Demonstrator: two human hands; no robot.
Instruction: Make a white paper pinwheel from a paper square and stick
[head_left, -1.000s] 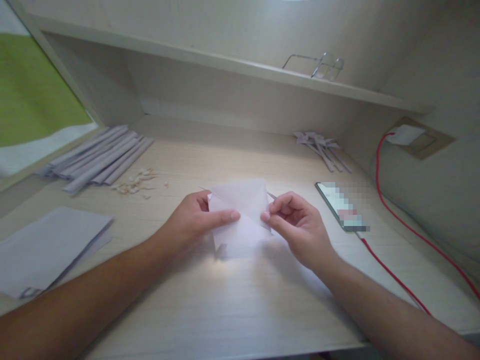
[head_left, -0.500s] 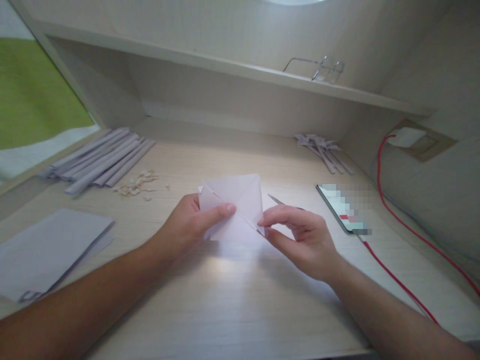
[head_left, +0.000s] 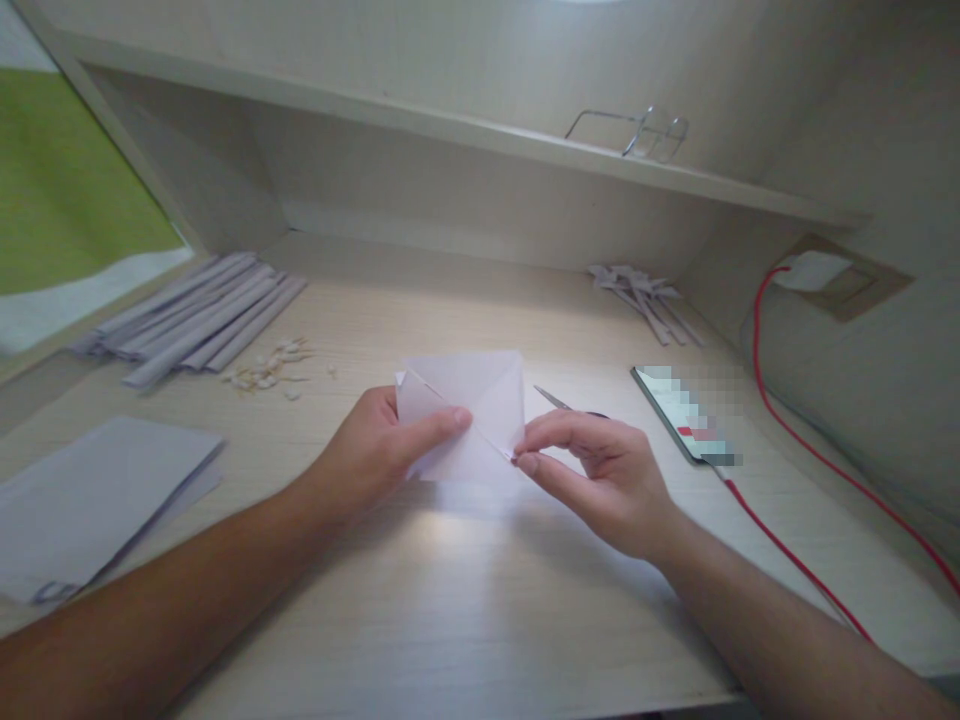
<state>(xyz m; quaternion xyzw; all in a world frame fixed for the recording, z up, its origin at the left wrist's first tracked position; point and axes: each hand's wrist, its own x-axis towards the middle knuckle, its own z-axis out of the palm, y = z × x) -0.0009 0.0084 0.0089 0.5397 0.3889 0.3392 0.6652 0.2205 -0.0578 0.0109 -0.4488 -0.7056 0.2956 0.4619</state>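
A folded square of white paper (head_left: 487, 395) with diagonal creases is held up over the desk between both hands. My left hand (head_left: 394, 430) grips its left side, thumb lying on the front face and fingers hidden behind. With thumb and forefinger, my right hand (head_left: 600, 475) pinches the paper's lower right corner, where a diagonal slit or fold edge ends. Behind my right hand lies a pair of scissors (head_left: 555, 398), only the blade tip and part of a dark handle showing.
Rolled paper tubes (head_left: 202, 315) lie at the back left, near small whitish scraps (head_left: 270, 368). Folded white sheets (head_left: 112, 500) rest at left. Paper pinwheel-like pieces on sticks (head_left: 641, 300) sit at the back right. A phone (head_left: 679, 415) with a red cable (head_left: 795, 565) lies at right.
My right fingertips have shifted slightly left along the paper's lower right corner. My left hand keeps the same grip.
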